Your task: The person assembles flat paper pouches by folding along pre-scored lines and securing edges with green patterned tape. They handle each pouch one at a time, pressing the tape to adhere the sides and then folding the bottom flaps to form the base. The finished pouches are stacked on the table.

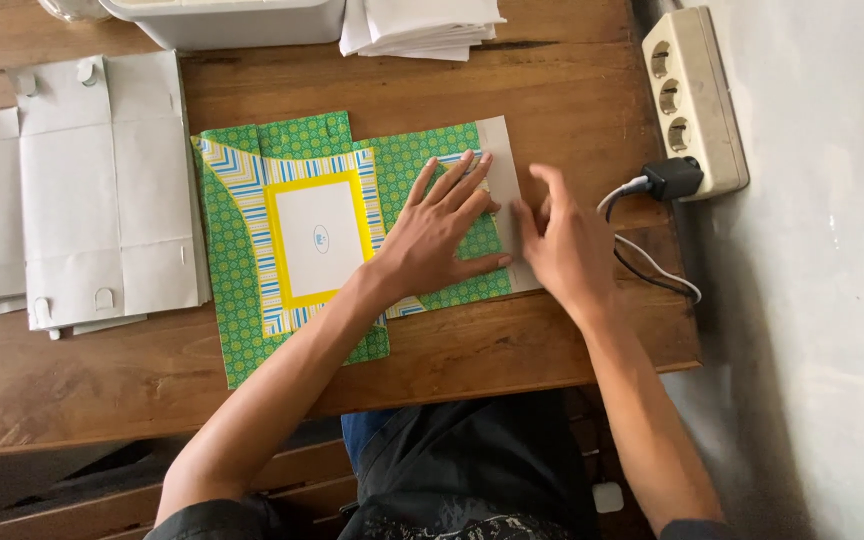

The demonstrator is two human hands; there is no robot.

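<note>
A flat green patterned cardboard box blank (252, 250) with a yellow-framed white panel lies on the wooden table (572, 90). My left hand (437, 225) presses flat on its right part, fingers spread and pointing away from me. My right hand (562, 245) rests at the blank's right edge, fingers on the plain white flap (504, 150) there; it looks slightly blurred.
Flat white cardboard blanks (102, 190) lie to the left. A white tub (242, 22) and a stack of white paper (422, 25) sit at the far edge. A power strip (694, 100) with a black plug and cables hangs at the right, by the wall.
</note>
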